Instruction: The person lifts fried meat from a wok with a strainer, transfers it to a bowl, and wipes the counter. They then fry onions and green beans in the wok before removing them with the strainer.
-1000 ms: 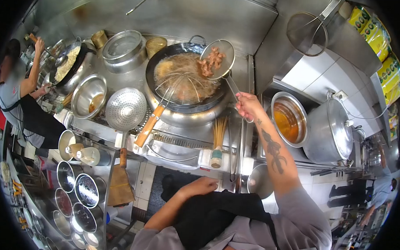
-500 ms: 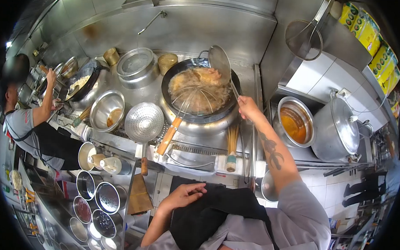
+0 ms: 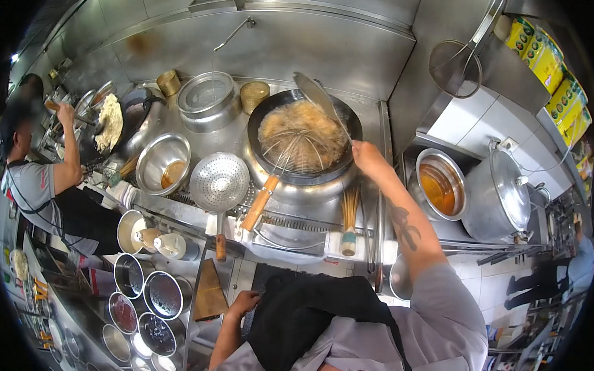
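My right hand (image 3: pixel 368 158) is closed round the handle of a skimmer (image 3: pixel 315 93), whose mesh head tilts above the far part of a black wok (image 3: pixel 254 156). Golden food (image 3: pixel 304 117) fries in bubbling oil there. At the wok's near side rests a wire spider strainer (image 3: pixel 301 153), its wooden handle (image 3: pixel 260 202) pointing towards me; no hand touches it. My left hand (image 3: pixel 244 303) hangs low beside my black apron (image 3: pixel 325 304), its fingers too hidden to read. Left of the wok lies a perforated ladle (image 3: pixel 219 183) with a wooden grip.
A bamboo brush (image 3: pixel 349 220) stands before the wok. To the right are a pot of amber liquid (image 3: pixel 439 184) and a lidded pot (image 3: pixel 499 192). A steel bowl (image 3: pixel 162 164) sits left. Further left, a co-worker (image 3: pixel 49 177) handles another wok (image 3: pixel 132 114). Sauce pots (image 3: pixel 162 293) fill the lower left.
The skimmer head has moved left and tilted more edge-on, leaving the frying food. My left hand has dropped down and left from the apron's front. The co-worker's food has risen in their wok.
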`<action>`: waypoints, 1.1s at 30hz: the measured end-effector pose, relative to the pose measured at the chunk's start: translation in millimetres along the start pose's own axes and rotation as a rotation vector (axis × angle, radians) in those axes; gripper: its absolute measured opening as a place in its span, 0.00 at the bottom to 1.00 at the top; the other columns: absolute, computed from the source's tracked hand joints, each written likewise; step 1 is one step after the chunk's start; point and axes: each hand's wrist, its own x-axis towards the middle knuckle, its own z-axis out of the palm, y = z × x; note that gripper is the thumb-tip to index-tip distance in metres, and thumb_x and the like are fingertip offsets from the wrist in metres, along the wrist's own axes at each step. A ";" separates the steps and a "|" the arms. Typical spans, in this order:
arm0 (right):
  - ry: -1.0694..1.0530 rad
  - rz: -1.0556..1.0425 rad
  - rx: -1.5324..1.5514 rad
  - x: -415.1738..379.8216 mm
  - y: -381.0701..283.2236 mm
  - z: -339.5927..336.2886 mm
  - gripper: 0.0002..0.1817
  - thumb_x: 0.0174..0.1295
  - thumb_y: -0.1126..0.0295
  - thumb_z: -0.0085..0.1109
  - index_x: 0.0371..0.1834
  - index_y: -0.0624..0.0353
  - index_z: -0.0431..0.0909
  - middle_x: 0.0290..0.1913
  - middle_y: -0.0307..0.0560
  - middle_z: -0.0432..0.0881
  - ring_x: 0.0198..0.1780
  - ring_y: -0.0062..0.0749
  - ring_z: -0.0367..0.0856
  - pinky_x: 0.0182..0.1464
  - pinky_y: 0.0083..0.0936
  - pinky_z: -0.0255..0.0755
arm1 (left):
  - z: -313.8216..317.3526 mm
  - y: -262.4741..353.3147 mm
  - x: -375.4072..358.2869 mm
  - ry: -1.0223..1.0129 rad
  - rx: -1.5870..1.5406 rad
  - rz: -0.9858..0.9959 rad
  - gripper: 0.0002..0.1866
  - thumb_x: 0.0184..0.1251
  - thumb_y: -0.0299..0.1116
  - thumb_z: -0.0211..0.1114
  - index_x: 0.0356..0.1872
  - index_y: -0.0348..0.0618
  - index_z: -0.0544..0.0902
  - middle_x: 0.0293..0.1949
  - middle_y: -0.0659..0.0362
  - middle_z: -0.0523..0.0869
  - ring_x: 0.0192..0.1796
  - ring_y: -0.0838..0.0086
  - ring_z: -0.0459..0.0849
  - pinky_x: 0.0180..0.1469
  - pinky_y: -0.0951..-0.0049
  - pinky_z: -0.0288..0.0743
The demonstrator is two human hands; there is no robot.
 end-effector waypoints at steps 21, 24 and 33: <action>0.016 0.026 0.067 -16.5 -23.7 -19.0 0.14 0.66 0.67 0.45 0.41 0.65 0.78 0.37 0.66 0.81 0.40 0.60 0.80 0.45 0.45 0.74 | 44.9 -227.6 24.1 -0.141 0.343 -0.274 0.08 0.50 0.31 0.61 0.18 0.39 0.81 0.15 0.53 0.80 0.16 0.68 0.78 0.17 0.66 0.66; 0.240 -0.208 -0.005 -11.4 -16.3 -2.8 0.15 0.66 0.66 0.45 0.41 0.66 0.78 0.33 0.65 0.81 0.31 0.55 0.82 0.39 0.44 0.75 | 41.5 -234.4 24.6 -0.172 0.420 -0.286 0.09 0.50 0.31 0.61 0.16 0.39 0.80 0.14 0.53 0.79 0.14 0.68 0.76 0.15 0.66 0.65; 0.187 -0.198 0.031 -18.9 -20.0 -27.1 0.15 0.66 0.68 0.47 0.48 0.63 0.79 0.35 0.67 0.81 0.35 0.58 0.81 0.43 0.44 0.74 | 27.9 -203.1 21.7 -0.150 0.128 -0.465 0.08 0.49 0.28 0.60 0.13 0.40 0.77 0.13 0.56 0.77 0.14 0.70 0.75 0.14 0.67 0.61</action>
